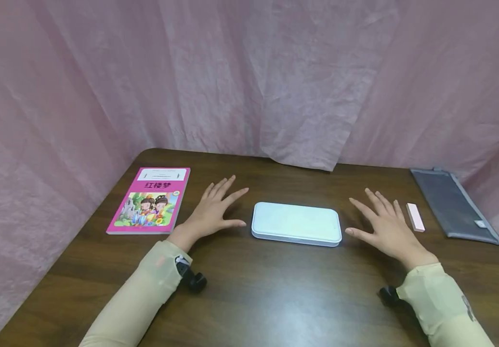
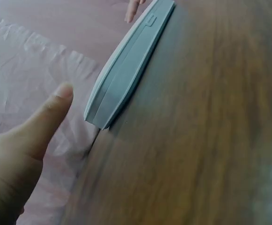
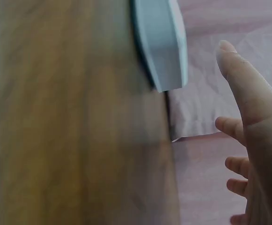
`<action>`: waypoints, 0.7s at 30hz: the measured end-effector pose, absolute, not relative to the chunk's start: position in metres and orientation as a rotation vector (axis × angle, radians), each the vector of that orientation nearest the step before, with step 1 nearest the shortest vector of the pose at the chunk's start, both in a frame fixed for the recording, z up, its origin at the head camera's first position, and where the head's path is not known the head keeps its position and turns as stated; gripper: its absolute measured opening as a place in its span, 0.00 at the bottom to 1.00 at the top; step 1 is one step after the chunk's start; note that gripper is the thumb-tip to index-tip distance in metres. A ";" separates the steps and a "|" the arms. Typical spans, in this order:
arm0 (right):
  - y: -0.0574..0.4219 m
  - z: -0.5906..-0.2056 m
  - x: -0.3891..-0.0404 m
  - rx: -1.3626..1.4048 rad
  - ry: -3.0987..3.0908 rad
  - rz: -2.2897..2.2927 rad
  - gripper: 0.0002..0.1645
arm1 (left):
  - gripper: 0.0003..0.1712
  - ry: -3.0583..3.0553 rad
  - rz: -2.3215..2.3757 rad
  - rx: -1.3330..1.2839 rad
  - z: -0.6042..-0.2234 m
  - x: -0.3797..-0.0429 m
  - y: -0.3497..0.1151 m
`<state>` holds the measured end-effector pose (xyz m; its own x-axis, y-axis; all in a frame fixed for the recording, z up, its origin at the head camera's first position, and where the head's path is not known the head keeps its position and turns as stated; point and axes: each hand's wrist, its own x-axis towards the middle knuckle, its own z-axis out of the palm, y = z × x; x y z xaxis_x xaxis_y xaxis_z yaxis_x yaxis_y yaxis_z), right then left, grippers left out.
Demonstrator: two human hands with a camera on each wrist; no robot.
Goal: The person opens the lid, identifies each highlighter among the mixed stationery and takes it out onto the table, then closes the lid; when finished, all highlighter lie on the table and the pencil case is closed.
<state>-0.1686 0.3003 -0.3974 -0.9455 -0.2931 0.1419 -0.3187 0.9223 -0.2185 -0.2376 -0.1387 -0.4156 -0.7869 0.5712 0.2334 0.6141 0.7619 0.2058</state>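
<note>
A pale blue, flat case with rounded corners [image 1: 296, 222] lies closed on the wooden table, between the two hands. To its left, my left hand [image 1: 212, 209] is held with fingers spread, apart from the case and holding nothing. On the other side my right hand [image 1: 386, 229] has its fingers spread too, with a gap between thumb and case. The left wrist view shows the case's side with a small catch [image 2: 150, 20], and the left thumb [image 2: 44, 117] near one end. In the right wrist view the case's other end [image 3: 166, 61] appears near the right thumb [image 3: 243, 84].
A pink book [image 1: 149, 201] with a cartoon cover lies at the left. Beyond the right hand are a small pale pink block [image 1: 415, 217] and a dark grey mesh pouch [image 1: 455, 205]. A pink curtain [image 1: 232, 82] hangs behind the table's far edge.
</note>
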 end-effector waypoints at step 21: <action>0.264 -0.381 -0.173 0.678 -2.995 0.564 0.47 | 0.57 -2.791 -0.731 -1.103 -0.415 -0.245 -0.110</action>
<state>-0.1733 0.2643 -0.3805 -0.9055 -0.4131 0.0969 -0.4201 0.8405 -0.3422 -0.2453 -0.1099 -0.4155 -0.7440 0.6322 0.2162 0.6570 0.6334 0.4089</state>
